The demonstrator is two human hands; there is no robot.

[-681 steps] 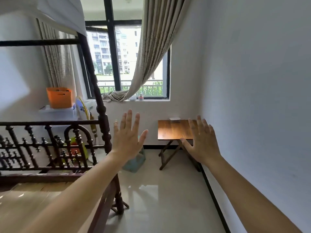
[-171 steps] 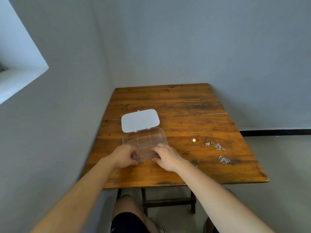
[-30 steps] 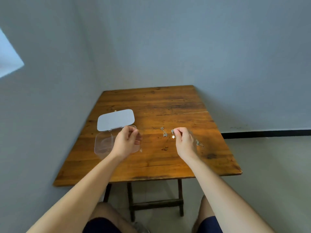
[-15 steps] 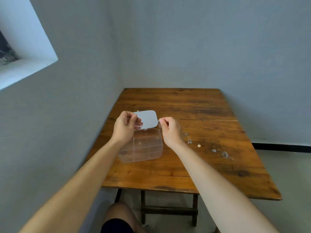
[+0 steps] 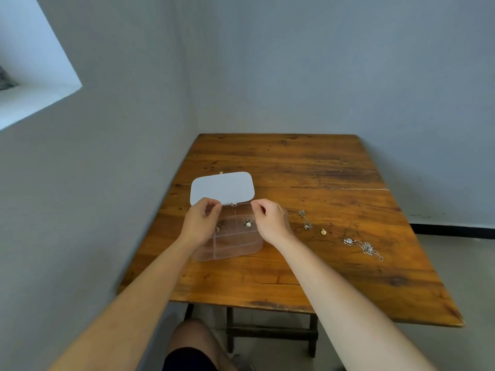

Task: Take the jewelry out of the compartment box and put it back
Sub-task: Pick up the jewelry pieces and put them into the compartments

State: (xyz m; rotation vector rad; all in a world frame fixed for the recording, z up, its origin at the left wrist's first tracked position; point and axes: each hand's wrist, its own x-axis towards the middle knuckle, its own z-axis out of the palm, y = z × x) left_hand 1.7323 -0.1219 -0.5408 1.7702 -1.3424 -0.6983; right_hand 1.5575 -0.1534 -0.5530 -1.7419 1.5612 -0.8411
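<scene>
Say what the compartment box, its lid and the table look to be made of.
Compartment box: clear, glossy plastic by the look; the wood grain and the jewelry inside show through its walls.
Lid: smooth and pale; probably plastic, though glare may hide its true tint.
Table: wood, visible grain and knots, with a worn, slightly shiny varnish.

L hand [image 5: 199,223]: fingers pinched | R hand [image 5: 269,220]: fingers pinched | both forearms extended fwd
</scene>
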